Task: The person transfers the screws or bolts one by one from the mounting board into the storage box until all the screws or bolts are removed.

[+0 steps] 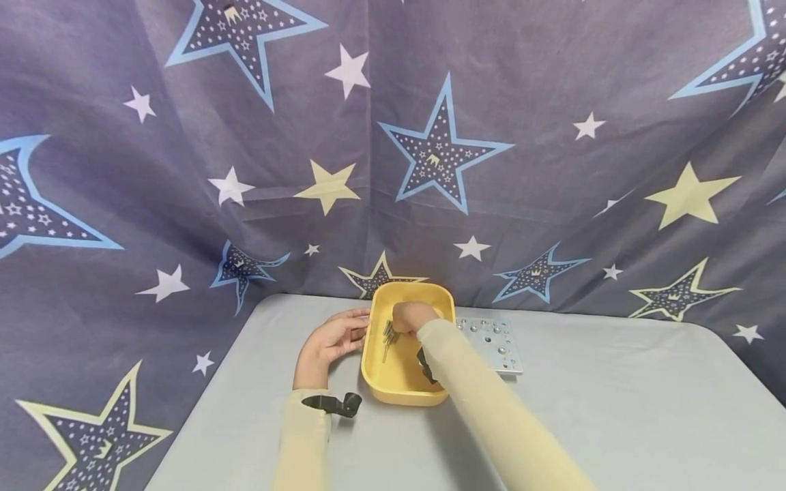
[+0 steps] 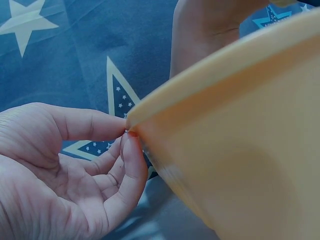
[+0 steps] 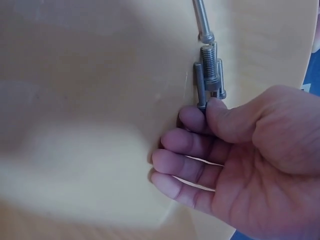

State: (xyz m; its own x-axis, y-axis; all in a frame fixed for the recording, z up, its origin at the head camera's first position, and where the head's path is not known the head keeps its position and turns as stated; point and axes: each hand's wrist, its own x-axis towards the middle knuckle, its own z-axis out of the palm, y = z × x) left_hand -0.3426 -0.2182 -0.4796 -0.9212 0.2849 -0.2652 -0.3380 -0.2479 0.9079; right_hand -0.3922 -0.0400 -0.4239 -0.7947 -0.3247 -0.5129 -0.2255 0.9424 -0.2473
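Note:
A yellow plastic tub (image 1: 402, 397) stands on the table, with several metal socket-head bolts (image 1: 389, 334) lying inside it. My left hand (image 1: 338, 337) is at the tub's left side; in the left wrist view its thumb and a finger pinch the rim (image 2: 150, 107). Inside the tub, my right hand (image 1: 413, 316) reaches down at the bolts. The right wrist view has the thumb and forefinger of that hand (image 3: 225, 145) pinching at the lower end of the bunch, around a bolt mostly hidden by the fingertips. A thick threaded bolt (image 3: 210, 67) and thinner ones lie just above them.
Right of the tub lies a silver metal plate (image 1: 494, 348) with holes and several round studs, partly behind the right sleeve. A star-patterned cloth (image 1: 528, 170) hangs along the back of the grey table (image 1: 614, 402). Black straps with small cameras (image 1: 350, 405) sit on the wrists.

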